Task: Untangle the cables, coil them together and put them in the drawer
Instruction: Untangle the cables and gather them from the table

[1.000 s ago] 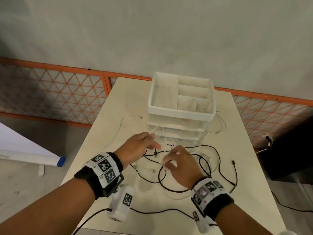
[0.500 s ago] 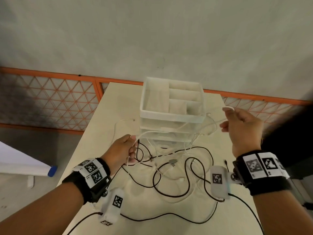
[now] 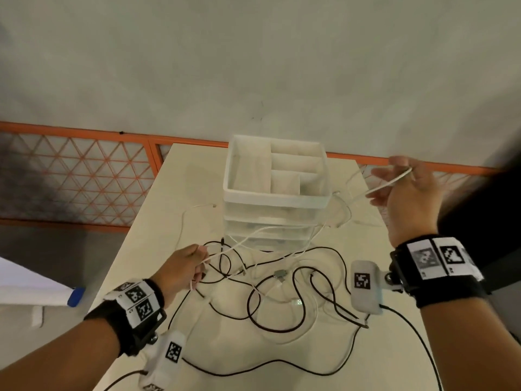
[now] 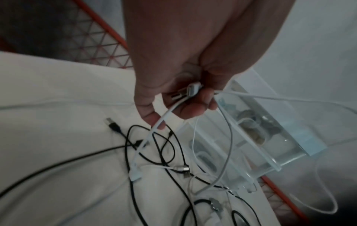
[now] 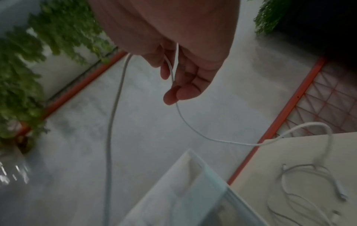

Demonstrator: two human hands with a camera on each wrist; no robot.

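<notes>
A tangle of black cables (image 3: 296, 294) and white cables (image 3: 270, 289) lies on the cream table (image 3: 197, 179) in front of a clear drawer unit (image 3: 276, 218) with a white tray top. My left hand (image 3: 197, 263) pinches a white cable (image 4: 164, 117) near its USB plug (image 4: 185, 91), low over the left of the tangle. My right hand (image 3: 400, 187) is raised at the right of the unit and holds a white cable (image 3: 392, 183), which runs through its fingers (image 5: 173, 93) and back down across the drawer fronts.
More white cable (image 5: 309, 183) lies loose on the table right of the unit. An orange mesh fence (image 3: 79, 176) runs behind the table below a grey wall. A white board with a blue cap (image 3: 74, 296) stands on the floor at left. Green foliage (image 5: 29, 68) shows in the right wrist view.
My right hand left the tangle and rose up to the right, drawing a white cable out with it. My left hand stayed at the tangle's left side, holding the cable's plug end.
</notes>
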